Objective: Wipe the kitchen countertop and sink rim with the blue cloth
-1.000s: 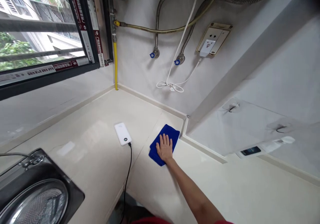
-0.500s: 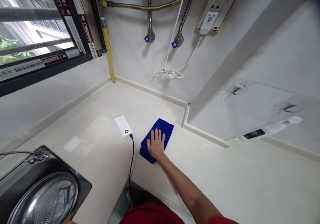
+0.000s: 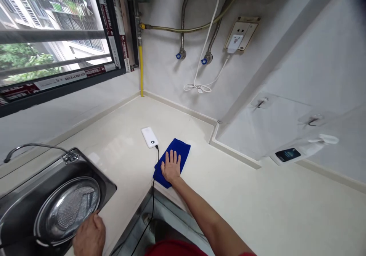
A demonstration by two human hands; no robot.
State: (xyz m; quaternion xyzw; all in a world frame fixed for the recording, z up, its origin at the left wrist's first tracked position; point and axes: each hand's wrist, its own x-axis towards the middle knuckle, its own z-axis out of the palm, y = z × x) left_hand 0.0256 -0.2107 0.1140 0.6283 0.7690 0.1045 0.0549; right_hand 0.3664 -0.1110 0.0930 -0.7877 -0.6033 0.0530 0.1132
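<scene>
Right hand (image 3: 172, 171): fingers (image 3: 171, 156) straight, slightly spread, laid flat on the blue cloth (image 3: 183, 151), not grasping it. Cloth lies by the inner corner of the surface's (image 3: 243, 195) front edge; one second earlier it lay nearer the back ledge (image 3: 234, 155). Its left side now meets the black cable (image 3: 153, 200), previously clear. Left hand (image 3: 90, 235), barely visible half a second ago, curls at the sink's (image 3: 108, 187) near edge; cannot tell whether it holds anything.

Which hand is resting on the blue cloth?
The right hand, flat on the rectangular blue cloth; the left hand is curled near the silver metal sink.
</scene>
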